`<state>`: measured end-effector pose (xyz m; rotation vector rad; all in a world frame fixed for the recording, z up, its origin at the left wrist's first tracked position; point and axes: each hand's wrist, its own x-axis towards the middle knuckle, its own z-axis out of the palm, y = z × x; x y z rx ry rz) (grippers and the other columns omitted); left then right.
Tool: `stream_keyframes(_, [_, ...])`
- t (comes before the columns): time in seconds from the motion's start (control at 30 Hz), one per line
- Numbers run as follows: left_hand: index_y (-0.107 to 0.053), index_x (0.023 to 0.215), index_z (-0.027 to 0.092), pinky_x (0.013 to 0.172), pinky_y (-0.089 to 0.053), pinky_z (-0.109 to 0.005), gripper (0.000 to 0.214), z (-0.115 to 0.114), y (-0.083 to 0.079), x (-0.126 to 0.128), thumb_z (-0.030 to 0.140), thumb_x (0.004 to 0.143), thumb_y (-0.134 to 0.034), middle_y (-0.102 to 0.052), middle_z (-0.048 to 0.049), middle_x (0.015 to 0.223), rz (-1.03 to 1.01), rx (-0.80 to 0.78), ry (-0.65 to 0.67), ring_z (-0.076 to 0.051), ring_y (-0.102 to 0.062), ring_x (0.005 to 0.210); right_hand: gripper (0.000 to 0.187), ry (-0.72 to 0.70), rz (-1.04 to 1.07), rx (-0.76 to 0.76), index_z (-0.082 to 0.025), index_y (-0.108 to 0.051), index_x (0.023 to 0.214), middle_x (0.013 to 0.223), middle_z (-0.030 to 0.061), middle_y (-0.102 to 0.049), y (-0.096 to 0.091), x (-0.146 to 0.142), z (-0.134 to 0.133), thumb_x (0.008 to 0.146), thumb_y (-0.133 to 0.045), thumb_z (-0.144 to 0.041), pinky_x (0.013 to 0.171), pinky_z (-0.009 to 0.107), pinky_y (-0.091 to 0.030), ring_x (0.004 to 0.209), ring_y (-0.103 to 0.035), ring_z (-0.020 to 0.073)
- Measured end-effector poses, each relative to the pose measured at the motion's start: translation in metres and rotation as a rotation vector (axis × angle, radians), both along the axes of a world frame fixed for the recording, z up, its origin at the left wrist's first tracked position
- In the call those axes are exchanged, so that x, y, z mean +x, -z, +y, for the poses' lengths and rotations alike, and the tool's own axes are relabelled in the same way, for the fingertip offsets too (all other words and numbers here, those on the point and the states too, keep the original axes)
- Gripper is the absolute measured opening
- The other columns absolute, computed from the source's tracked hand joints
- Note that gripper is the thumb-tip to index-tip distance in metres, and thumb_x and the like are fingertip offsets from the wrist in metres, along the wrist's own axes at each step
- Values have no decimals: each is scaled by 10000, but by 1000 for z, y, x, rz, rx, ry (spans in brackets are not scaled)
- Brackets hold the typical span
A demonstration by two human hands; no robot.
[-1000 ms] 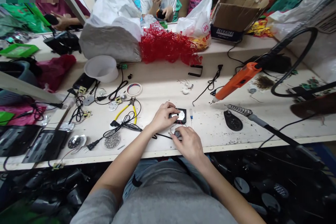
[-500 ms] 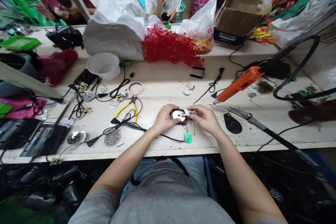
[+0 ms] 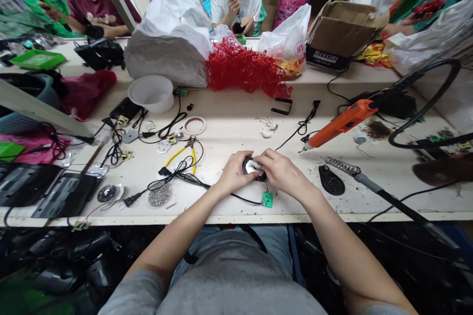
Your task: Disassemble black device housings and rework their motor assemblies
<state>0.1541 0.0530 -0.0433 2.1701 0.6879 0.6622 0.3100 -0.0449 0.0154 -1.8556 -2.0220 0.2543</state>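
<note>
Over one smooth, pale desk (image 3: 229, 138) bends the right hand (image 3: 281, 172), open or closed I cannot tell; the left hand (image 3: 238, 172) grips one white-faced black plastic case (image 3: 250, 165) near the front edge. One square green board (image 3: 267, 199) lies near it.

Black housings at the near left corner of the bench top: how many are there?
2. One black housing reaches the picture's left edge; the second black housing lies just right of it. More could be out of frame.

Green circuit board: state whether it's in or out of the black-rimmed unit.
Out: the green board lies on the bench beside the black-rimmed unit.
</note>
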Motion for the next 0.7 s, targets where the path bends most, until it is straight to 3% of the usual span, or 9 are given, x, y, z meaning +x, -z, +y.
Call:
stream_keyframes(0.17, [-562,1229,179,1002,-485,-467,557,2,-1,-2,297,736,-793,-662,-106,1212,-2,63,39,-286,-621,1128,296,-16,-186,-84,-127,-649,1071,913,81,-582,-6,-10,7,844,-509,1,721,293,-480,781,-563,187])
stream_keyframes(0.37, [-560,1239,199,990,-486,-453,596,4,-2,-5,280,707,-816,-661,-93,1221,-9,49,67,-278,-618,1121,228,-82,-143,-89,-137,-649,934,922,82,-582,-3,-14,8,823,-534,25,751,299,-478,816,-573,193])
stream_keyframes(0.5, [-576,1221,192,980,-496,-457,570,5,-2,-6,321,722,-819,-664,-100,1205,-2,19,60,-283,-620,1119,269,-67,-105,-75,-139,-662,1039,951,75,-582,5,-9,12,848,-518,-15,708,292,-496,756,-577,173])
stream_keyframes(0.6, [-583,1228,196,996,-499,-473,607,9,-2,-9,365,704,-838,-662,-98,1191,-6,-8,107,-290,-618,1134,308,-51,-12,-30,-174,-662,1129,959,65,-582,14,0,12,890,-498,-70,738,299,-529,779,-602,170])
stream_keyframes(0.7, [-519,1352,214,1075,-462,-485,778,13,-4,-14,258,651,-854,-609,-109,1320,-15,-49,205,-300,-572,1245,372,-23,237,50,-220,-644,1215,1000,64,-620,24,11,5,874,-541,-114,821,349,-561,889,-643,196])
